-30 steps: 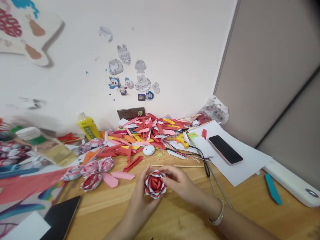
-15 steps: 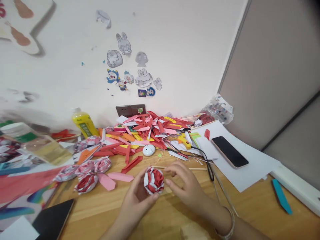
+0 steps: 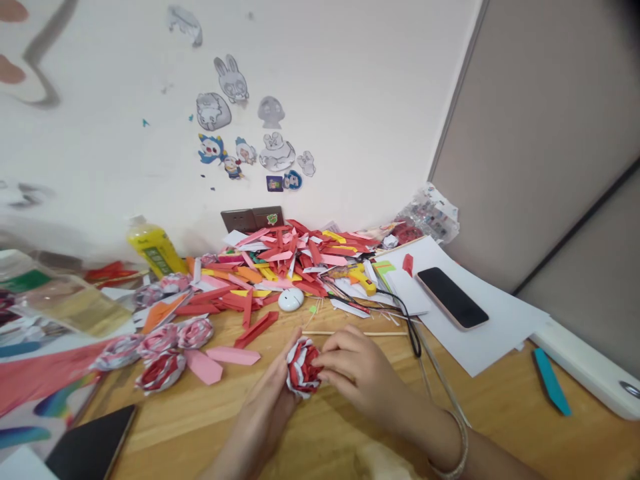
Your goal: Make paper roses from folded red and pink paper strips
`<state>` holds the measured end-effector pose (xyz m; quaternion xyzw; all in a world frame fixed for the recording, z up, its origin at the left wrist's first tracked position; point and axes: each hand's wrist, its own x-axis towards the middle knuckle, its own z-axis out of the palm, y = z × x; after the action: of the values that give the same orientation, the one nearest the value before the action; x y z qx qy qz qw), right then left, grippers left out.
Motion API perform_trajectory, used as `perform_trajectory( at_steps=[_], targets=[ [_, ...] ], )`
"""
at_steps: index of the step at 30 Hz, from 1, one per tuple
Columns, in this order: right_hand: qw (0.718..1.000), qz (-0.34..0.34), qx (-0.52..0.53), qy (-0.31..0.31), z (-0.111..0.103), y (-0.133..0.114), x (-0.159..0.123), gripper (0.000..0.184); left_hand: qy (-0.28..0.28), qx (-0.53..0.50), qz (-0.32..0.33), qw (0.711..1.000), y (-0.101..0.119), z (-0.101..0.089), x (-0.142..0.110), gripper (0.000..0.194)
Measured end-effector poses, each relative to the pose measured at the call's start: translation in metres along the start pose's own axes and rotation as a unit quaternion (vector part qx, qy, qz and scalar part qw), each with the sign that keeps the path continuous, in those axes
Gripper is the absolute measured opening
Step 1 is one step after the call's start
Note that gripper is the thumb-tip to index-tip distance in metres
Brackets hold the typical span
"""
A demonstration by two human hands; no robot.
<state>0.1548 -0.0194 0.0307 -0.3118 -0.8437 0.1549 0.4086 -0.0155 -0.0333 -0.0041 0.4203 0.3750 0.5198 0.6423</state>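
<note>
A red and white paper rose (image 3: 301, 368) is held above the table in the middle of the head view. My left hand (image 3: 270, 403) supports it from the left and behind, its fingers partly hidden by the flower. With thumb and fingertips drawn together, my right hand (image 3: 361, 368) pinches at the rose's red centre from the right. To the left lie another red and white rose (image 3: 161, 371) and several pink and white roses (image 3: 195, 331). Pink folded paper strips (image 3: 204, 367) rest beside them.
A heap of red, pink and yellow folded paper strips (image 3: 280, 257) lies along the wall. Near it are a yellow glue gun (image 3: 362, 279), a white oval case (image 3: 291, 299) and a yellow bottle (image 3: 159, 248). A phone (image 3: 453, 298) rests on white paper (image 3: 470, 357) at right.
My right hand has come in to the rose, and its fingertips now touch the centre. My left hand has turned the flower slightly rightward. The view has shifted a little to the right.
</note>
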Motion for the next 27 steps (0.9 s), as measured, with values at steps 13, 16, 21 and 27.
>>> perform_trajectory(
  at_steps=[13, 16, 21, 27],
  targets=[
    [1.0, 0.023, -0.008, 0.007, 0.003, 0.003, -0.001, 0.017, 0.078, -0.03, -0.021, 0.996, -0.003, 0.006, -0.005, 0.041],
    [0.999, 0.04, -0.002, -0.005, 0.003, 0.003, -0.001, 0.014, 0.083, 0.011, -0.02, 0.996, -0.003, 0.007, -0.007, 0.044],
    [0.997, 0.076, 0.026, 0.001, 0.002, 0.002, 0.0, 0.009, 0.057, 0.053, -0.022, 0.997, -0.002, 0.01, -0.009, 0.048],
    [0.992, 0.114, 0.058, 0.008, 0.004, 0.001, 0.001, 0.013, 0.055, 0.095, -0.027, 0.994, 0.0, 0.01, -0.009, 0.06]
  ],
)
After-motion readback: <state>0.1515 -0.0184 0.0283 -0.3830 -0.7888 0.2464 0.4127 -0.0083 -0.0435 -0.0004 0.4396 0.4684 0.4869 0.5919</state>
